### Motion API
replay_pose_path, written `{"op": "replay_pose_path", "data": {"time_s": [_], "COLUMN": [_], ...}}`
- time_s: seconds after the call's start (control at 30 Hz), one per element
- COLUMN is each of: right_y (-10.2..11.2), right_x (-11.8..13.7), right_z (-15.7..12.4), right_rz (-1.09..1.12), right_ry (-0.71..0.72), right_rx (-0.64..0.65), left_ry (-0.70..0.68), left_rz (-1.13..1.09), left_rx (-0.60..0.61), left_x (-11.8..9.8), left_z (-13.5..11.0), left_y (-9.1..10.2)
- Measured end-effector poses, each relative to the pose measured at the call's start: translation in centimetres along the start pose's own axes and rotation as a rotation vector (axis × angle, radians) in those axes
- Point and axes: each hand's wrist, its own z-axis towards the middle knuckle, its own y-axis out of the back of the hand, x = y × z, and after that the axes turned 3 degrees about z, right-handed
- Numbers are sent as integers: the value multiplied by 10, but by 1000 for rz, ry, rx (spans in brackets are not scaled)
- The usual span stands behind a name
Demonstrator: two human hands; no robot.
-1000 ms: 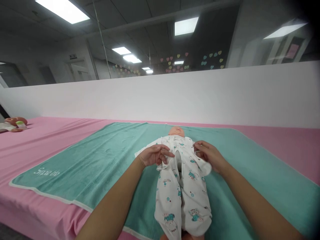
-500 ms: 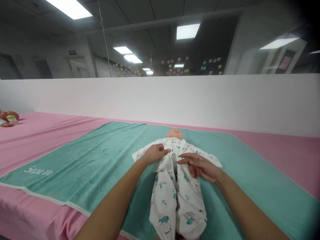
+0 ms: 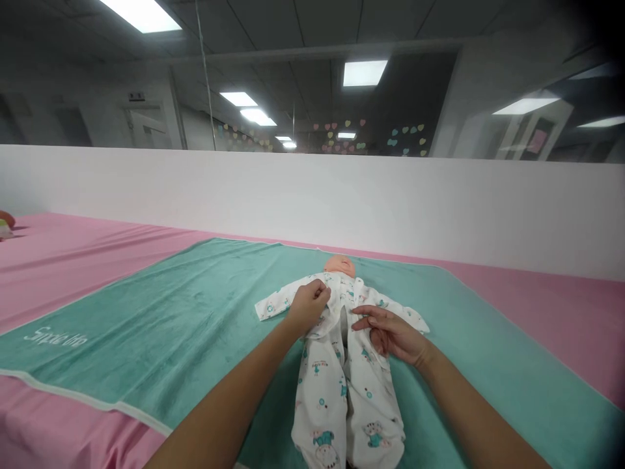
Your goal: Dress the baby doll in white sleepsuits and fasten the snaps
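Our right hand [image 3: 392, 335] has opened flat against the doll's sleepsuit [image 3: 325, 391], our left hand [image 3: 307, 306] pinching cloth at ten o'clock; the centre gap [image 3: 344, 322] needs closing.

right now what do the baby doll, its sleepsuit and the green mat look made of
The baby doll's head looks like smooth vinyl or soft plastic, with a faint sheen and moulded features. The sleepsuit looks like soft cotton knit: matte, printed, and creasing in loose folds. The green mat looks like plush towelling or microfibre, with a brushed matte nap and pale edging; the exact fibre can't be told.
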Motion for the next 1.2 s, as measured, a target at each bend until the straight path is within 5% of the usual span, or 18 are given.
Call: {"op": "replay_pose_path", "data": {"time_s": [0.17,0.37,0.63,1.2], "right_y": [1,2,0,-2], "right_x": [-4,-6,-4,-3], "right_z": [3,5,5,5], "right_rz": [59,93,95,61], "right_ry": [21,24,19,29], "right_rx": [-46,-61,-76,-88], "left_ry": [-175,-223,-39,-49], "left_rz": [150,20,-140,-181], "left_rx": [15,-211,0,-15], "left_x": [5,20,32,32], "left_z": [-6,-2,2,1], "left_y": [-9,-22,-17,-16]}}
